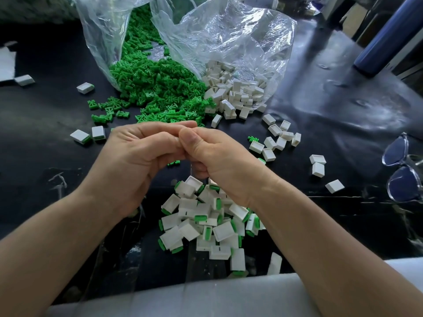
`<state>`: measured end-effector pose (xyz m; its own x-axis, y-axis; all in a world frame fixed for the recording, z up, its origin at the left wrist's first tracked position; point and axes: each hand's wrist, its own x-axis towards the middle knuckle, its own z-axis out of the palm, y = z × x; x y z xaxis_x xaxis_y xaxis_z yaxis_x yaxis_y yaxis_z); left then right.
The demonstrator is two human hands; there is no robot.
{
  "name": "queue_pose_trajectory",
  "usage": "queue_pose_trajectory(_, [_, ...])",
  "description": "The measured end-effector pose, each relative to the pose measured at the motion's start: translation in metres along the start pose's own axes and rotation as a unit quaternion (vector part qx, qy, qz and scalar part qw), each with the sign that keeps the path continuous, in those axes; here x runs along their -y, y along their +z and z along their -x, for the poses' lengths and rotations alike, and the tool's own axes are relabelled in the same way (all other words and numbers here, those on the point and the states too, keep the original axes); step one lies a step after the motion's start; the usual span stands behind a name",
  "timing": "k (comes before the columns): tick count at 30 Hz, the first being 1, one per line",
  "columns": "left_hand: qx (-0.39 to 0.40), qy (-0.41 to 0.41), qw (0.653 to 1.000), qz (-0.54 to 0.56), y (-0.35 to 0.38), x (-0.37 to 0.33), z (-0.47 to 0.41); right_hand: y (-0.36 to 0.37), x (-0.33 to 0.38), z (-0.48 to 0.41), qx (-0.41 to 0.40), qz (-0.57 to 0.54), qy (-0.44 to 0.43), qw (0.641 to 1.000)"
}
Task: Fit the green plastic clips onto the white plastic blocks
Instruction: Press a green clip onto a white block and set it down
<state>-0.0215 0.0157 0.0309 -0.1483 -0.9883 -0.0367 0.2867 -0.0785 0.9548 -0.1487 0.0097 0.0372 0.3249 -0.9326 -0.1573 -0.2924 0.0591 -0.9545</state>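
My left hand [137, 156] and my right hand [217, 161] meet above the middle of the black table, fingers curled and fingertips pressed together. Whatever they pinch is hidden between the fingers. A loose green clip [174, 163] shows just under the left palm. Beyond the hands a heap of green clips [160, 88] spills from a clear bag, with a heap of white blocks [233, 92] to its right. Below the hands lies a pile of white blocks with green clips fitted [201, 220].
Two clear plastic bags [229, 30] lie open at the back. Loose white blocks [277, 138] are scattered right of the hands, and two clipped blocks [80, 136] lie to the left. Clear-framed glasses [402, 170] rest at the right edge, and a blue bottle [389, 35] stands at the far right.
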Motion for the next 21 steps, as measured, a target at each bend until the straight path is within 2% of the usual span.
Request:
queue_pose_trajectory(10, [0.033, 0.004, 0.998, -0.046, -0.0056, 0.003, -0.0015, 0.0023, -0.0028, -0.0023, -0.013, 0.009, -0.013, 1.0])
queue_pose_trajectory(18, [0.013, -0.011, 1.0, -0.002, -0.0012, 0.0009, -0.001, -0.0001, -0.0024, -0.0013, 0.028, -0.021, -0.005, 0.999])
queue_pose_trajectory(21, [0.01, -0.016, 1.0, -0.021, -0.003, 0.0013, -0.0033, -0.0025, -0.0003, -0.0014, 0.025, -0.023, -0.012, 0.999])
